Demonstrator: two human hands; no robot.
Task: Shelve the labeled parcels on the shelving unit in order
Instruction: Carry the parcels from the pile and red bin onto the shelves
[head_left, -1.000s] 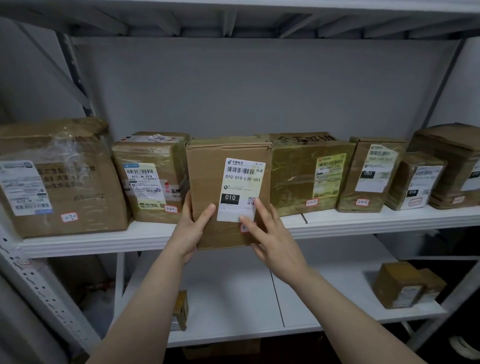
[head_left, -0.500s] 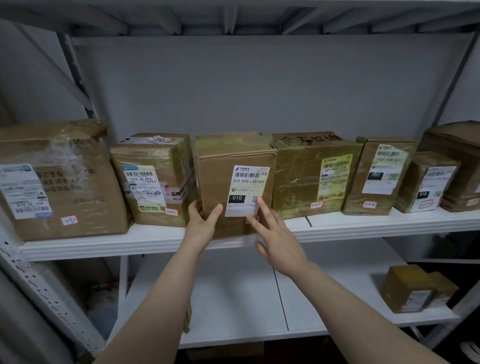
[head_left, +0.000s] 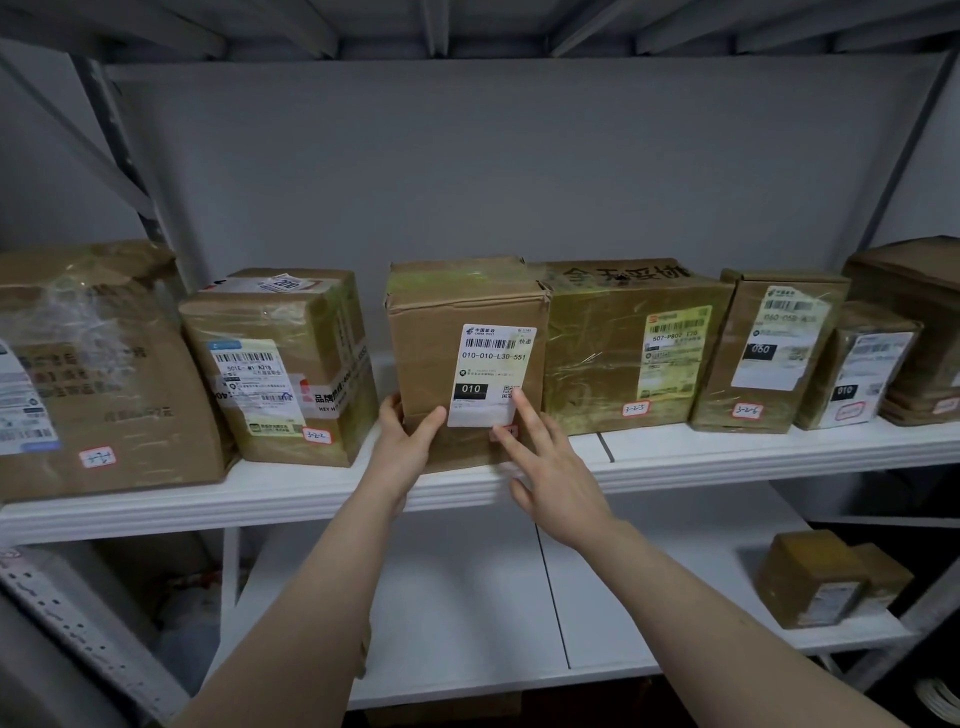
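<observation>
On the middle shelf the parcel stands upright, long axis vertical, labelled face towards the camera. Its base sits at the shelf's front edge, forward of its neighbours. Its right side touches the taped box; a gap separates it from the left box.

Left hand: grip clamped on the parcel's lower left corner, thumb across the front face, fingers round the side. Right hand: grip apart, fingers straight, fingertips touching the lower right corner of the label.

Label, white, China Post mark at top: barcode, "010-010-L30-551", "010" in a black block, QR code. A red-edged sticker below it is partly covered by the right fingers; writing not legible.

Left box: label begins "501E", handwritten sticker "3-2-2". Taped box: yellow label "507-P802", sticker "3-2-5", large characters on top. Third box: "060", sticker "3-2-6". Small box: "010"; sticker unreadable.
</observation>
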